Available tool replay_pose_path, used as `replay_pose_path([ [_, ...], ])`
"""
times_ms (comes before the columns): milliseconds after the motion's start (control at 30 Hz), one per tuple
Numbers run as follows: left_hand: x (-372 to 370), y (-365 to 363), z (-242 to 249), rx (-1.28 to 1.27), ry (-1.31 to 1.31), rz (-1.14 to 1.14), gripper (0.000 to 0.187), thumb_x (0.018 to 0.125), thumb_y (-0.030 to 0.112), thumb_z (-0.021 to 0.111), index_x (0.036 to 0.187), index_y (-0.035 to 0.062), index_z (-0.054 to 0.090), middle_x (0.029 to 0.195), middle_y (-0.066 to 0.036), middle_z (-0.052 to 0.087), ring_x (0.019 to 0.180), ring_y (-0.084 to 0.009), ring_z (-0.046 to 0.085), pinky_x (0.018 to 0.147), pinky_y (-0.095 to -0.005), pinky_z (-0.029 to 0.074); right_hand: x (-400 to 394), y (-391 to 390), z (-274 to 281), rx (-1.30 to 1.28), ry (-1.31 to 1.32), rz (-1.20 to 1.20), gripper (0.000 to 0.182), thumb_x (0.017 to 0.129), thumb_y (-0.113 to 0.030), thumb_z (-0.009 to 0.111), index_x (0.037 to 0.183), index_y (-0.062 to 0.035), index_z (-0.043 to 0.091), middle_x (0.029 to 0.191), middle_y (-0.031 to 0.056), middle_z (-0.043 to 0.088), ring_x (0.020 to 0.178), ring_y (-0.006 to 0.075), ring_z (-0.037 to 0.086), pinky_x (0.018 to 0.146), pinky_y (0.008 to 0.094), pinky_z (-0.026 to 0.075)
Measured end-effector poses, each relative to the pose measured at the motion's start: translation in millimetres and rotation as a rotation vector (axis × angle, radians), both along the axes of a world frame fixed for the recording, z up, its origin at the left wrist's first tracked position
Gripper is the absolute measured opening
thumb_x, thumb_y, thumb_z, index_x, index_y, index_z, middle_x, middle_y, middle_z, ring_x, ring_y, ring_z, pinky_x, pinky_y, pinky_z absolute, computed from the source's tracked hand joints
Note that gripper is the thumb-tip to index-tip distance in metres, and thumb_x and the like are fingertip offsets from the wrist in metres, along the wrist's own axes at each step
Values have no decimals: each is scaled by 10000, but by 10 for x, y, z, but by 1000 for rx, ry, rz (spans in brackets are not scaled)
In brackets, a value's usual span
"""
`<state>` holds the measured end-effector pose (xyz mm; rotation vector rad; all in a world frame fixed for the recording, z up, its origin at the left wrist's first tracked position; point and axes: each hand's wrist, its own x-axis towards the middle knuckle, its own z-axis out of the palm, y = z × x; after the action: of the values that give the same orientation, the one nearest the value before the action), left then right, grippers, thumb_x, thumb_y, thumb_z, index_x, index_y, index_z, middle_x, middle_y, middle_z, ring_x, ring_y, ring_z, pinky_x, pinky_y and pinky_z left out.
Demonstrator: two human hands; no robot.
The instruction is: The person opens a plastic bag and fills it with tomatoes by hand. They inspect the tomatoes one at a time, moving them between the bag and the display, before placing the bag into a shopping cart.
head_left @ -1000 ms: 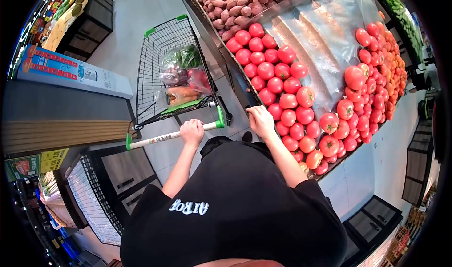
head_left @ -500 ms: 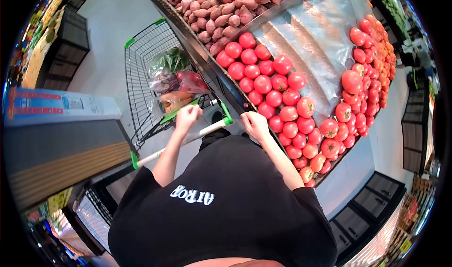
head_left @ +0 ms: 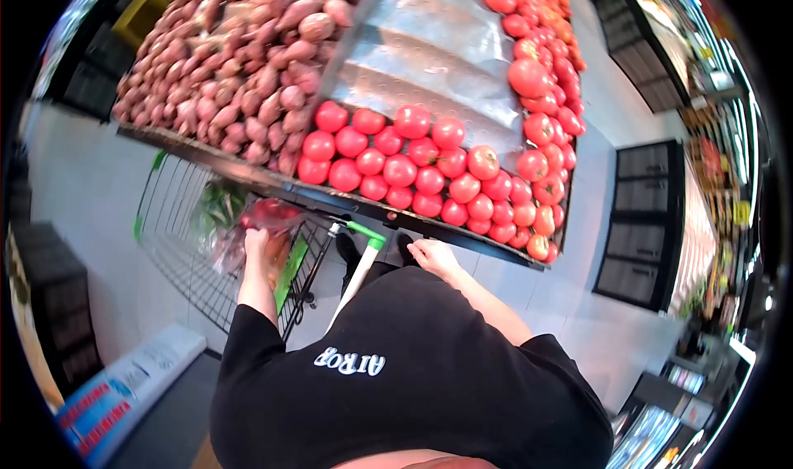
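Note:
My left hand [head_left: 257,244] is over the shopping cart [head_left: 178,258], at a clear plastic bag of red produce [head_left: 273,214]; its fingers are partly hidden there. Beside that bag lie leafy greens [head_left: 221,203] in clear plastic. My right hand [head_left: 428,255] is closed, just off the front edge of the tomato display, near the cart's white handle [head_left: 355,280]; I cannot make out anything in it. Red tomatoes [head_left: 400,171] fill the front of the display, around a bare grey liner [head_left: 429,39].
Sweet potatoes [head_left: 239,72] are heaped on the left part of the stand. A dark cabinet [head_left: 640,221] stands to the right. A blue and white box [head_left: 136,386] lies at the lower left. My feet are under the stand's edge.
The view has turned, so the stand now runs across the front. My left hand has moved from near the cart handle to the bags inside the cart. My right hand stays near the stand's edge.

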<state>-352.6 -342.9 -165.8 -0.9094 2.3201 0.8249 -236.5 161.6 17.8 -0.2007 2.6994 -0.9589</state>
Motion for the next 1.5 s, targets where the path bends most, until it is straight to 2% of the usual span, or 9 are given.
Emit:
replay_pose_path([
  [167,-185,185,83,201,-58,59,679,911,581,631,1242,-12,649,1215,-240,690,1146,-367,681,958,-436,558,1086,573,-790,124,-386,-590,418,1001,-395,552,979,-9,708,978,271,711,998,471,674,881,533,541],
  [467,163,622,1171,923,25,622,564,927,492,643,1282,55,621,1272,-164,660,1167,-325,661,993,-407,558,3500,1228,-1075,319,-838,-973,455,923,-412,583,779,-12,745,693,134,733,626,267,721,689,437,593],
  [600,256,684,1547,1059,115,761,520,934,453,649,1300,85,609,1298,-130,647,1177,-306,652,1009,-394,558,3080,772,-757,113,-929,-1008,428,922,-413,590,884,-19,753,843,225,750,879,409,737,844,482,572],
  [767,-216,-901,-961,474,251,258,269,1006,245,486,849,83,631,662,-29,623,535,-196,587,464,-373,438,2551,757,-1243,225,-708,-598,363,899,-364,625,1050,-54,739,1098,253,728,1083,429,690,916,490,547],
  [833,-319,-1057,-730,599,293,707,315,1011,234,485,735,114,575,581,-10,517,476,-161,504,436,-354,403,2213,732,-1145,316,-670,-508,348,910,-338,607,1076,-66,746,1094,237,730,1057,433,693,909,493,545],
  [967,-148,-768,548,462,337,320,344,972,316,518,682,133,501,561,-8,486,434,-164,464,411,-320,365,1774,1024,-1385,326,-554,-490,335,921,-332,614,1074,-69,753,987,194,763,984,388,727,882,462,569],
  [1200,-15,-545,1695,373,608,440,367,979,284,576,653,126,514,554,14,483,443,-118,437,437,-290,377,818,842,-936,165,-517,-308,344,938,-327,632,1115,-53,740,1032,176,763,995,313,733,907,399,560],
  [1400,398,-700,2670,408,939,67,335,1013,229,580,708,96,540,600,7,527,480,-117,471,454,-283,351,100,263,-329,-35,-519,-14,442,952,-413,643,1146,-22,716,1153,217,735,1131,358,693,987,427,531],
  [1500,386,-999,2946,-434,1416,-589,89,945,80,600,881,30,638,738,-92,650,603,-230,609,550,-324,459,-170,-15,180,-155,-483,126,468,972,-424,638,1225,-32,683,1178,206,734,1141,338,694,986,426,532],
])
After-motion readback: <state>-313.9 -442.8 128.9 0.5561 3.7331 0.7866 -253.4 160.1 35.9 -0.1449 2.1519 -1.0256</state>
